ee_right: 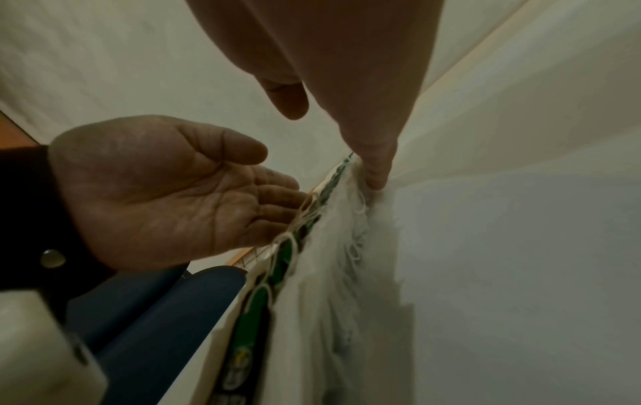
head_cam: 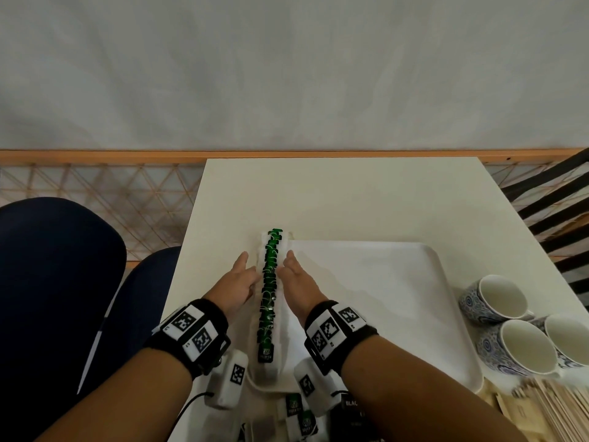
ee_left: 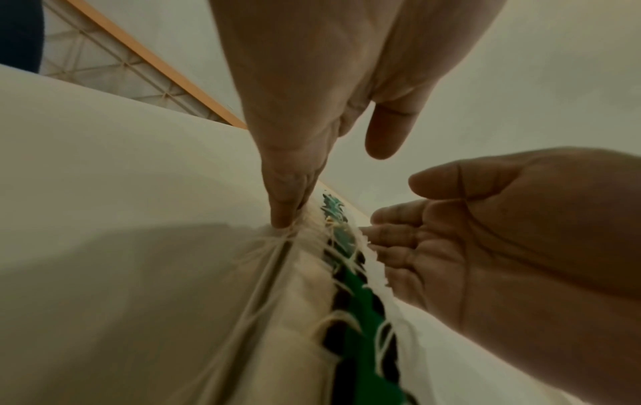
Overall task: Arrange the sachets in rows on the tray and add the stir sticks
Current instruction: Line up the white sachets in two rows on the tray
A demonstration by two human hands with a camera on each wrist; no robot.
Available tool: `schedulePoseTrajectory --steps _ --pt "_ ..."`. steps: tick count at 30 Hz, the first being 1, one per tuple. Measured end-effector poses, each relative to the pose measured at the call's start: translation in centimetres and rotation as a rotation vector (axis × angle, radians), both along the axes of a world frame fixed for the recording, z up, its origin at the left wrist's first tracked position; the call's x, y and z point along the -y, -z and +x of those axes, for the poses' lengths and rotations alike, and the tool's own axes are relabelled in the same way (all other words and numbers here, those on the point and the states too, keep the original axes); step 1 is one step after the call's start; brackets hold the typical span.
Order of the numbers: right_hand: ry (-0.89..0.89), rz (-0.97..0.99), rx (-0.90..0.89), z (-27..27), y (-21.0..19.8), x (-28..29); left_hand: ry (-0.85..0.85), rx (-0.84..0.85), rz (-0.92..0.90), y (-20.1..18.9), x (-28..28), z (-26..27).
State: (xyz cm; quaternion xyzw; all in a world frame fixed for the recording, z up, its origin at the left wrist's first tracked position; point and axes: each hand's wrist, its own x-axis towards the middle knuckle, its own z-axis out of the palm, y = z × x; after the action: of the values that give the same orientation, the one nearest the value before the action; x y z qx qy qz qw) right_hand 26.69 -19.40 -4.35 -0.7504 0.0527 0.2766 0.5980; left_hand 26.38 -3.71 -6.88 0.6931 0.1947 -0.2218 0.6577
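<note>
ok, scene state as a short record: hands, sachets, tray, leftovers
left hand: open, straight fingers against the left side of the sachet row
right hand: open, flat against the row's right side
sachet row: one long line of green-tagged sachets along the left edge of the tray
tray: white, otherwise bare
loose sachets: small pile by the near edge
stir sticks: off the tray, lower right
cups: three, right of the tray

We wear black wristbands (head_cam: 204, 333) on both bare forearms, each carrying white blocks printed with black square markers (head_cam: 331, 330); a black cable (head_cam: 191, 401) trails at lower left, and a snap stud (ee_right: 52, 258) shows.
</note>
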Motion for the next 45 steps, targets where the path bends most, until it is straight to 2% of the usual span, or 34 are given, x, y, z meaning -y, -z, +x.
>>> schedulePoseTrajectory --steps 5,14,21,34,38,42,45 --pt "0.058 0.012 -0.011 1.2 0.4 0.2 -0.017 0.024 0.024 -1.6 1.0 0.5" --pt "0.055 0.041 -0.029 2.8 0.7 -0.5 -0.037 0.02 0.042 -1.5 1.6 2.2" --pt "0.136 0.044 0.003 4.1 0.9 -0.1 -0.035 0.006 0.048 -0.8 0.8 4.4" --pt "0.113 0.02 0.024 4.2 0.7 0.1 -0.011 0.024 0.147 -1.5 0.9 4.3" --pt "0.029 -0.041 0.082 2.9 0.0 2.2 0.046 0.051 0.194 -3.2 -0.2 1.2" --pt "-0.183 -0.248 0.201 0.1 -1.4 4.5 0.243 0.12 0.461 -3.9 -1.8 -4.3" --pt "-0.416 -0.387 0.295 -3.0 -2.9 5.6 0.418 0.136 0.638 -3.9 -3.1 -8.8"
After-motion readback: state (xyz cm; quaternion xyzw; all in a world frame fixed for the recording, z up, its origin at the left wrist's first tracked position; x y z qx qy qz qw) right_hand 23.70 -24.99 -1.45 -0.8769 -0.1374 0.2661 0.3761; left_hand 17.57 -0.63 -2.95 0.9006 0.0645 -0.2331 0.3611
